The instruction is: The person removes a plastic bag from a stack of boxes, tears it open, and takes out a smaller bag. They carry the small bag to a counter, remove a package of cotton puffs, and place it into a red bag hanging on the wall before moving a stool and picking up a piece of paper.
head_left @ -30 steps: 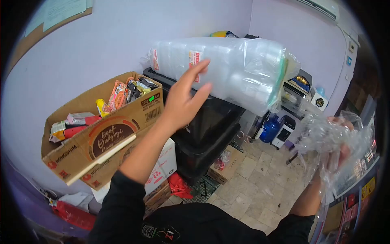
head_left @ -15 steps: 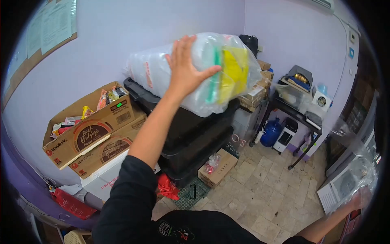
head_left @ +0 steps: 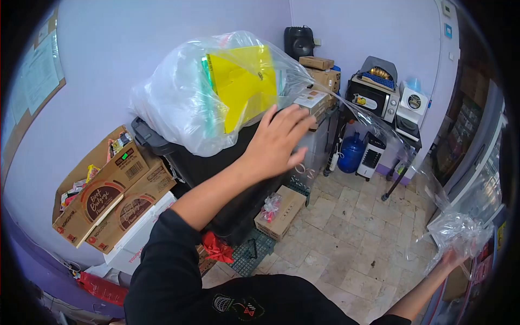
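A large clear plastic bag (head_left: 179,92) stuffed with white contents lies on the black storage bin (head_left: 189,170). Through its film show a yellow sheet (head_left: 244,81) and a green strip (head_left: 208,108). In front of the bag's lower right side is my left hand (head_left: 279,142), open with fingers spread and holding nothing. The bag's film is pulled into a long twisted strand that runs right across the room. At the far right, my right hand (head_left: 452,253) is closed on a bunched-up mass of that clear film, which partly hides the fingers.
Cartons of noodle packs (head_left: 103,195) stand at the left. A small cardboard box (head_left: 281,211) sits on the floor. Along the back wall are a black speaker (head_left: 299,42), a microwave (head_left: 371,100), a blue water jug (head_left: 352,154) and an air cooler (head_left: 372,157). Glass-fronted shelving lines the right.
My left hand has come off the top of the bag and moved right and down. The bag has turned, its yellow side facing me more. The film to my right hand is stretched in a strand.
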Motion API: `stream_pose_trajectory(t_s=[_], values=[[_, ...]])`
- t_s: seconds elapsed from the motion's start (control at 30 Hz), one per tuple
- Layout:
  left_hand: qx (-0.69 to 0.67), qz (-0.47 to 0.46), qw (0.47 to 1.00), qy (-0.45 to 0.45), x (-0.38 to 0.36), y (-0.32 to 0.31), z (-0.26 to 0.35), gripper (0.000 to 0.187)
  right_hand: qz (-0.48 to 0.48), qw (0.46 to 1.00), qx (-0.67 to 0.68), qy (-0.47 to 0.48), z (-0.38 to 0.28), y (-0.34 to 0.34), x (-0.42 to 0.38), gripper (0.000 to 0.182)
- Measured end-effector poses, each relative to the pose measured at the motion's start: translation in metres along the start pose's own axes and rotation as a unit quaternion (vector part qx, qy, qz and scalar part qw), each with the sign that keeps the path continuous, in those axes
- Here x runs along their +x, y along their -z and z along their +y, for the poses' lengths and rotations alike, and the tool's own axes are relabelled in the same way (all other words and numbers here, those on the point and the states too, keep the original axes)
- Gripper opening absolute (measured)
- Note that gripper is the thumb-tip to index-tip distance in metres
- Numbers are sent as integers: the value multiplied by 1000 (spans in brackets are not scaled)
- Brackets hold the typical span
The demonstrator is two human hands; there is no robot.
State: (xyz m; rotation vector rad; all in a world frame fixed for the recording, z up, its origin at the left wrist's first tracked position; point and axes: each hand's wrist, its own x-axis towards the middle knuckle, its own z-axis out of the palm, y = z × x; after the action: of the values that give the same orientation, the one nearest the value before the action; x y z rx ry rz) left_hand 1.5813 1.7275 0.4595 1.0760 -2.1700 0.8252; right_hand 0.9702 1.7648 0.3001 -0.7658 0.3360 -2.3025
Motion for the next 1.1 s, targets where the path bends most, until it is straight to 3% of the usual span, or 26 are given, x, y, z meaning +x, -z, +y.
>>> stream_pose_trajectory(t_s=[0.1,0.2,0.33,0.4,0.43,0.47,0.5,0.57,0.6,0.67,0.73,0.77,0.83,0.87,0.9,0.97,1.0,1.03,1.1], values=[[19,64,998,21,26,-39,-26,67,68,997,19,36,-4,-40,-5,56],[64,111,985,119,46,-64,-50,77,98,994,-12,42,4,-39,5,58],[94,67,981,153,67,-93,-69,74,187,976,-33,109,61,-48,20,58],[153,-9,969,192,80,-96,-69,55,49,988,-121,81,98,-34,36,57],[155,-9,969,193,80,-105,-77,55,-4,940,-314,133,120,-35,42,59],[169,11,967,189,80,-116,-87,41,-57,850,-492,181,144,-62,42,61],[182,29,965,185,80,-126,-95,29,-120,699,-609,354,150,-148,13,60],[164,56,967,184,76,-129,-94,24,-261,608,-650,374,182,-224,-5,51],[145,83,969,181,78,-128,-92,21,-326,624,-628,331,204,-249,-15,50],[132,91,971,180,81,-124,-89,21,-462,602,-576,305,236,-297,-30,59],[122,97,972,178,82,-121,-85,20,-522,641,-464,318,271,-325,-35,80],[122,100,971,178,82,-120,-83,20,-524,643,-460,318,288,-339,-32,80],[134,104,969,181,86,-116,-84,20,-442,715,-358,407,320,-365,-22,96],[129,89,972,177,85,-115,-84,19,-441,766,-336,325,332,-371,-18,100],[126,73,974,176,83,-113,-84,18,-447,770,-323,321,341,-378,-9,100],[140,69,969,189,80,-108,-83,17,-496,727,-401,254,360,-392,16,98],[131,62,971,190,77,-105,-83,16,-497,679,-439,315,383,-397,31,96],[121,55,972,192,76,-103,-82,14,-509,683,-422,310,414,-396,51,96],[148,46,968,200,77,-106,-80,14,-548,561,-456,421,469,-399,83,84]])
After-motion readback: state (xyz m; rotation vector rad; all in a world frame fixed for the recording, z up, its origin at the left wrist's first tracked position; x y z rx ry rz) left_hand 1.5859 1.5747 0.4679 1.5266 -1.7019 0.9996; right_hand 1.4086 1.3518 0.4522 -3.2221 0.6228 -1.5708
